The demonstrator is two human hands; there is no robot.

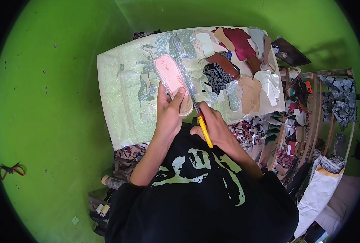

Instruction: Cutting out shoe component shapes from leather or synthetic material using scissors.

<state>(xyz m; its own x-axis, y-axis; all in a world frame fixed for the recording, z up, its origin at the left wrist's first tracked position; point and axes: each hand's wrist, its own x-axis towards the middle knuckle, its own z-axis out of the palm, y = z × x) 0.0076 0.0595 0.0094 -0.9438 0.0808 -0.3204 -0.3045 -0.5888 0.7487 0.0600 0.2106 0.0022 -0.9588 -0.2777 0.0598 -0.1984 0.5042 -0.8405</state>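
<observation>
My left hand [168, 112] grips a pale pink shoe insole [171, 75] by its lower end, thumb pressed flat on top. Red print covers the insole's face, and a thin rim of silvery glitter material shows along its edge. Scissors with yellow handles [204, 131] are in my right hand [219, 126]. Their dark blades run along the insole's right edge, close together; whether material lies between them I cannot tell. Both hands are above the near side of a table covered in glittery pale sheet [123, 101].
Cut material pieces lie across the table's right half: brown [224, 65], maroon [238, 42], tan [251, 93] and white [268, 86]. A patterned dark bundle [216, 77] sits among them. Scraps fill the space below the table. Wooden racks [314, 117] with fabric stand at right, green walls around.
</observation>
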